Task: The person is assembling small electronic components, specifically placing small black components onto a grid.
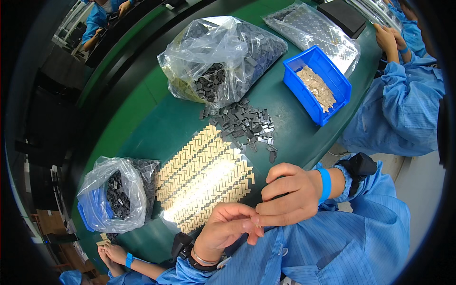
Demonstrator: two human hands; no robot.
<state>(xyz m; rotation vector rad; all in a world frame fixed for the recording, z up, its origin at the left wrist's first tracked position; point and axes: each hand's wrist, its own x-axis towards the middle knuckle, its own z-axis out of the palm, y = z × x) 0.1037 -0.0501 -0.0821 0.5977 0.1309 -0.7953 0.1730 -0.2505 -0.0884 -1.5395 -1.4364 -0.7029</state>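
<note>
At the left edge of the green table [142, 123] lies a clear plastic bag [114, 194] with small dark grey pieces inside, resting over a blue bin that shows through the plastic. Just below it, at the bottom edge, another person's hand [113, 254] with a blue wristband holds a small beige piece.

To the right of this bag lies a clear sheet [204, 178] that carries many beige chevron pieces in slanted rows; it shines under the light. Above the sheet there is a loose heap of dark grey pieces [244, 124] on the table, and behind the heap a large clear bag [223, 57] full of the same dark pieces.

Below the sheet, near the lower edge, the 2 hands of the person meet. The left hand [225, 228] has its fingers bent, and the fingertips press together with those of the right hand [289, 194]. Both hands pinch at the same spot, but the thing between the fingertips is too small to see, so I cannot tell what they hold. The right wrist wears a blue band.

Further right stands a blue bin [316, 83] with beige pieces inside, and behind it another clear sheet [308, 28] lies. At the far right, another person in a blue coat [403, 104] works at the table.
</note>
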